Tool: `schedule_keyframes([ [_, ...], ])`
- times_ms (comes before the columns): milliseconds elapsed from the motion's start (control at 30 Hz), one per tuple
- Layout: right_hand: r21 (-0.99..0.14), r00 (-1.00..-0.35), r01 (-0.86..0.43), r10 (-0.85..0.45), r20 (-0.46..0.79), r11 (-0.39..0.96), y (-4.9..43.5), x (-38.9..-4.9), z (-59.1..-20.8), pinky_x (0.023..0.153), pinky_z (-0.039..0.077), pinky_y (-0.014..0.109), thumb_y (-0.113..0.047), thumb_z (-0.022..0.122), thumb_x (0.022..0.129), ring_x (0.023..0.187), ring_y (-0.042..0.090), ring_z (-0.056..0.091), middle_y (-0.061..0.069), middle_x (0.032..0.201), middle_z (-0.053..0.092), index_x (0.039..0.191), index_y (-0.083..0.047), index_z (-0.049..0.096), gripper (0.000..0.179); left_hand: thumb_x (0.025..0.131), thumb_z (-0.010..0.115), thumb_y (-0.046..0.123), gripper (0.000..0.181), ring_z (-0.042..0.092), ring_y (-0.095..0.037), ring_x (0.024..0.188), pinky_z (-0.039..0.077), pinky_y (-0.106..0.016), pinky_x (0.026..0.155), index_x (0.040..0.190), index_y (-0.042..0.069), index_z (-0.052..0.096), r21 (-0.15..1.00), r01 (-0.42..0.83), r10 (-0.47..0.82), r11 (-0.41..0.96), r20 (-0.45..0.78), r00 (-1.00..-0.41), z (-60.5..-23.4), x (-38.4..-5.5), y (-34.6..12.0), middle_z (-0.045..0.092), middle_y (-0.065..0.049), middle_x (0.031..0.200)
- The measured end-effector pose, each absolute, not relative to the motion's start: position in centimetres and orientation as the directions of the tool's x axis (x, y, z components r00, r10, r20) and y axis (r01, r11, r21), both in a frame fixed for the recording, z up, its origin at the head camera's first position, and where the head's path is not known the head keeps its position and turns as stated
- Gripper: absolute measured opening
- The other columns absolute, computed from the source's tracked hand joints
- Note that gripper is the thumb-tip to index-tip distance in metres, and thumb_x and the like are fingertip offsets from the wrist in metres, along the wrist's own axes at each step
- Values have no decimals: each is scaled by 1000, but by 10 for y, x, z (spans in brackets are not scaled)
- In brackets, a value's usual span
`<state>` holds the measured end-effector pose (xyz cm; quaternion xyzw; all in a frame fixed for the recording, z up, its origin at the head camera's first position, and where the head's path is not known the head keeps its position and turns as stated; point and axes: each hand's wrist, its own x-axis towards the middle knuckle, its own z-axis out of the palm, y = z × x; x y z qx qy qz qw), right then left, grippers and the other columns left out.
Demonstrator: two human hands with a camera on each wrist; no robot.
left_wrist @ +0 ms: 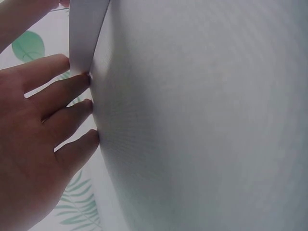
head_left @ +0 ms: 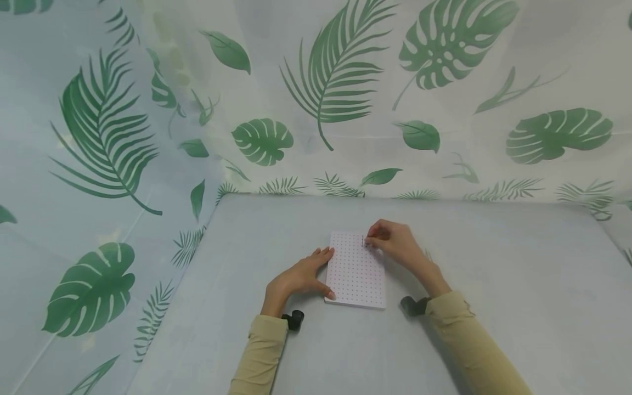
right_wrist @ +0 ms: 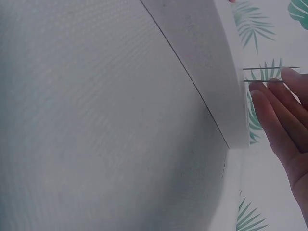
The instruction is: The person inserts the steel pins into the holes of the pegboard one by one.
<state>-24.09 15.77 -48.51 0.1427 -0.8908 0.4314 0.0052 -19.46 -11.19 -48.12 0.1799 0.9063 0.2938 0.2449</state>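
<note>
A white rectangular pegboard (head_left: pixel 354 274), its face covered in a grid of small dark dots, lies flat on the table. My left hand (head_left: pixel 302 274) spreads along its left side, fingertips against the edge and thumb at the near left corner. In the left wrist view, the left fingers (left_wrist: pixel 72 89) are fairly straight against the edge. Over the far right corner, my right hand (head_left: pixel 395 241) pinches a thin dark pin (right_wrist: pixel 264 81) between thumb and fingers. Another thin pin (right_wrist: pixel 262 68) stands up from the board beside it in the right wrist view.
A pale grey cloth covers the table (head_left: pixel 518 285). Leaf-printed curtains (head_left: pixel 345 153) hang behind it and on the left. Black wrist camera mounts (head_left: pixel 413 306) show beneath both forearms, in beige sleeves (head_left: pixel 264 345).
</note>
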Motion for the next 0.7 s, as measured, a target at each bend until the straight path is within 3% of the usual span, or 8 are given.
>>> schedule_keyframes([
  [300, -749, -954, -274, -267, 134, 603, 161, -239, -487, 83, 62, 43, -6, 81, 87, 93, 30, 77, 14, 99, 78, 103, -2, 72, 19, 78, 91, 32, 109, 13, -27, 161, 20, -52, 129, 165, 16, 26, 614, 184, 470, 767, -343, -814, -482, -194, -111, 21, -3, 172],
  [700, -695, -943, -315, -295, 152, 646, 179, -235, -486, 89, 61, 48, -5, 77, 90, 96, 30, 76, 13, 101, 78, 107, -3, 73, 17, 77, 91, 30, 110, 12, -26, 161, 18, -52, 129, 164, 15, 26, 626, 173, 467, 761, -342, -815, -480, -193, -111, 21, -3, 172],
])
